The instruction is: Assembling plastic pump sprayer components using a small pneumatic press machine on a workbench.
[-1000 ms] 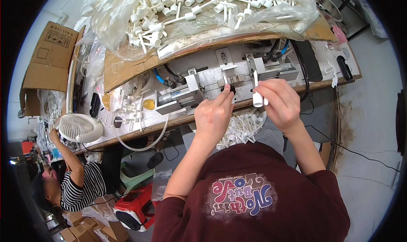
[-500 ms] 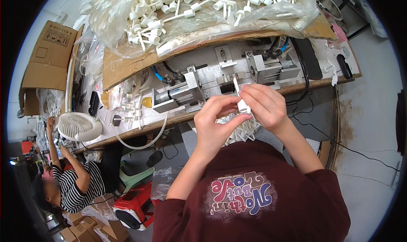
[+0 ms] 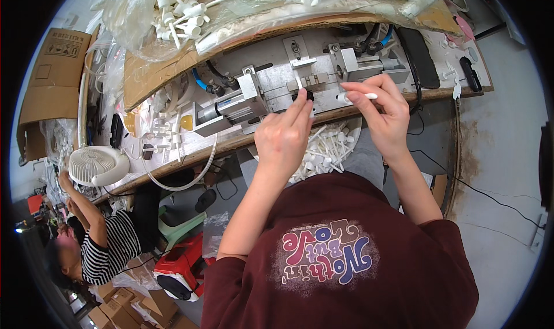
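My left hand (image 3: 283,137) reaches to the small metal fixture (image 3: 316,80) at the bench's front edge. Its fingers are pressed together over a white stemmed plastic part (image 3: 299,82), whose stem shows past the fingertips; the rest is covered. To the right, my right hand (image 3: 385,111) pinches a second white plastic part (image 3: 368,96) between thumb and fingers, lying roughly level. Below the hands, a pile of similar white parts (image 3: 324,150) rests on my lap.
Metal cylinder units flank the fixture, a left one (image 3: 236,102) and a right one (image 3: 369,65). Behind them, cardboard (image 3: 156,78) carries bagged white parts. A white fan (image 3: 98,166) stands left, a black phone (image 3: 418,58) lies right. Another person (image 3: 109,242) works at far left.
My hands have moved apart from holding a white part together. The left has gone forward to the fixture; the right has moved right with a white part. The view has shifted slightly.
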The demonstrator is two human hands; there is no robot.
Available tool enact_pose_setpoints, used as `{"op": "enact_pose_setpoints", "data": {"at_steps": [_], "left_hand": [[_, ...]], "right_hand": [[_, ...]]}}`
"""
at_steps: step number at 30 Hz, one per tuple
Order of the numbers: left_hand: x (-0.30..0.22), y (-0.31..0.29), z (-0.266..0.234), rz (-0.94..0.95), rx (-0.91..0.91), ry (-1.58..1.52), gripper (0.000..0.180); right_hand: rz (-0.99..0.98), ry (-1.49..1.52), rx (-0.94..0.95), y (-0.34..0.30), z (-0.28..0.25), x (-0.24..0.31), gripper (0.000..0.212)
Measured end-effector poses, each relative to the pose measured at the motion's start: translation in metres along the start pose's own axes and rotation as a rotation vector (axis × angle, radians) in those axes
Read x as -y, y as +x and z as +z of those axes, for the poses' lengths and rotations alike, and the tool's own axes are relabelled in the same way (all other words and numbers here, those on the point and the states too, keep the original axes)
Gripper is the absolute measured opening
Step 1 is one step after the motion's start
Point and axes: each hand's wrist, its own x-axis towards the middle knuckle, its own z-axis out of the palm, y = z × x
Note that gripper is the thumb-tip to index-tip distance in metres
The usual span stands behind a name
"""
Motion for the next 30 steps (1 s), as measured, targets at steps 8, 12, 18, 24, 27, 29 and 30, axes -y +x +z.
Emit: {"op": "enact_pose_setpoints", "data": {"at_steps": [8, 12, 18, 24, 27, 29, 30], "left_hand": [[0.003, 0.007, -0.003, -0.023, 0.05, 0.014, 0.025], [0.003, 0.008, -0.006, -0.029, 0.061, -0.014, 0.029], [-0.025, 0.002, -0.029, 0.054, -0.078, -0.541, 0.038], [-0.012, -0.007, -0.025, -0.123, -0.058, -0.386, 0.034], [-0.006, -0.006, -0.012, -0.041, -0.064, -0.097, 0.028], [-0.004, -0.005, -0.005, -0.022, -0.011, -0.012, 0.028], [-0.003, -0.003, -0.002, -0.014, 0.015, 0.032, 0.028]], "right_hand": [[0.558, 0.545, 0.171, 0.0, -0.009, 0.003, 0.032], [0.667, 0.606, 0.219, 0.005, -0.005, 0.006, 0.038], [0.691, 0.697, 0.406, 0.016, 0.01, 0.012, 0.034], [0.044, 0.071, 0.094, 0.061, 0.012, 0.029, 0.022], [-0.566, -0.327, -0.166, 0.112, 0.014, 0.027, 0.014], [-0.725, -0.635, -0.127, 0.142, 0.01, 0.037, 0.011], [-0.802, -0.789, -0.105, 0.156, 0.01, 0.036, 0.013]]}}
